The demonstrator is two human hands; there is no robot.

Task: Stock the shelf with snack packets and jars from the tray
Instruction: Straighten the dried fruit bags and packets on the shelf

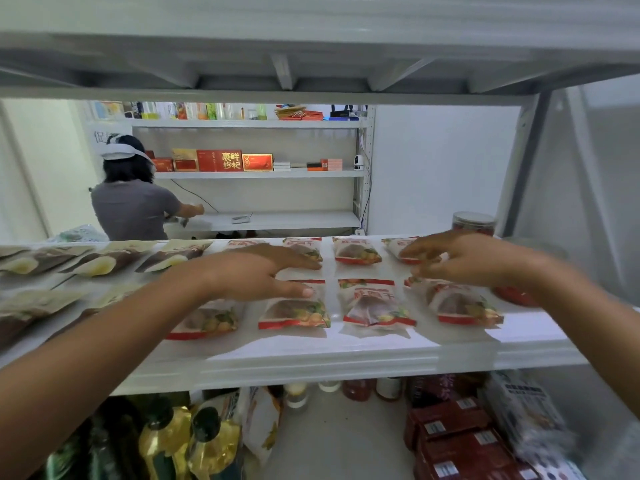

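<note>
My left hand (263,271) lies flat with its fingers straight and holds nothing. It is spread across the gap between two rows of red-and-white clear plastic snack packets (375,306) on the white metal shelf (346,355), steadying them, I judge. My right hand (460,258), fingers loose and apart, touches the far-row end packet (398,251), probably to square it into line. Farther right stands a clear plastic jar with red contents (472,223), upright in the corner, apart from the flat packets. The tray is out of view.
</note>
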